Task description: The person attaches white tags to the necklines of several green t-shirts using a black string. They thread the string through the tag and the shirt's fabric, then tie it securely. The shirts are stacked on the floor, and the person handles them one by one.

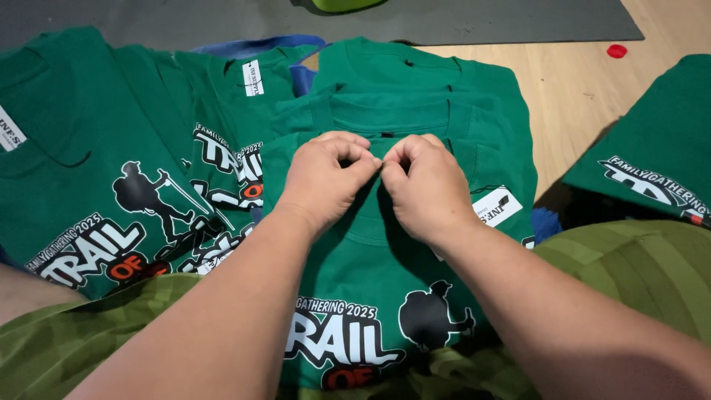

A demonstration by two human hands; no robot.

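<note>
Centrally, both hands pinch the collar (381, 141) of the top shirt (370, 281): left hand (326, 178) and right hand (426, 185) meet fingertip to fingertip, closed on the fabric. From there the shirt runs down-frame toward the person, atop a stack (415, 81) of green shirts.

Green printed shirts (111, 185) crowd the left and centre. Bare wooden floor (585, 96) lies open on the right, before another folded shirt (659, 155).
</note>
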